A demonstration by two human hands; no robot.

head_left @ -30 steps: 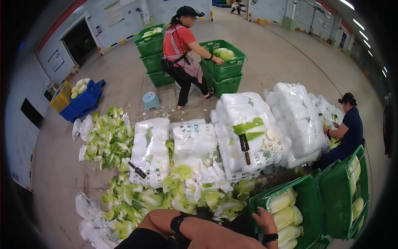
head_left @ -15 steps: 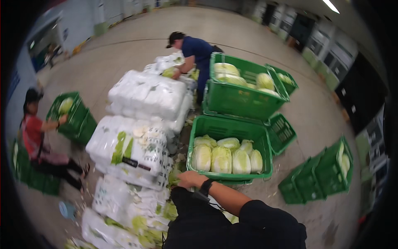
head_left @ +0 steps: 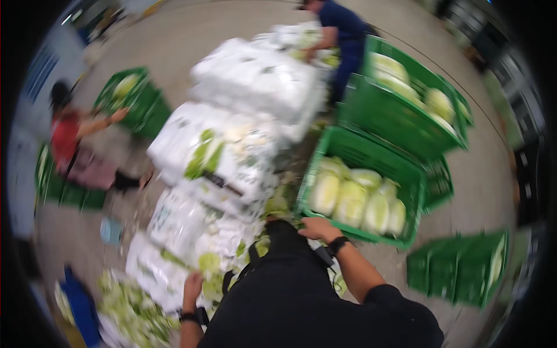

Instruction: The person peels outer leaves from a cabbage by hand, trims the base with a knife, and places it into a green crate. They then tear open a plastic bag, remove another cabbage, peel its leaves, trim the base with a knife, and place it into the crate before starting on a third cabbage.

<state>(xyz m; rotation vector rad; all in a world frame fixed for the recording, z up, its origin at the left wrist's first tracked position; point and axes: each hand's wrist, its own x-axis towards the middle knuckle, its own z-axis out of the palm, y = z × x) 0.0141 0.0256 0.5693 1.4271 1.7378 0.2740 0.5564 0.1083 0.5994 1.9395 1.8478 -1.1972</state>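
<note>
My right hand (head_left: 319, 228) is beside the near left corner of a green crate (head_left: 362, 233). Its fingers look curled, but blur hides whether they touch the rim. Inside that crate lie several pale napa cabbages (head_left: 351, 203). Low on the left, my left hand (head_left: 193, 284) hangs over loose cabbage leaves and white plastic-wrapped packs (head_left: 154, 272). The motion smears its fingers, and nothing shows in it. Green leaves and a dark narrow object (head_left: 223, 184) lie on a stacked white pack (head_left: 180, 139) farther ahead.
Another crate (head_left: 400, 124) with cabbages stands behind the nearer one; stacked crates (head_left: 458, 269) stand at right. A person in dark blue (head_left: 346, 35) bends over the far packs. At left a person in red (head_left: 65, 139) touches a crate (head_left: 136, 104). A leaf pile (head_left: 130, 304) lies lower left.
The view has swung left and down, so the crates and packs sit farther right. My left hand has come into view. My right hand is still near the crate's near left corner.
</note>
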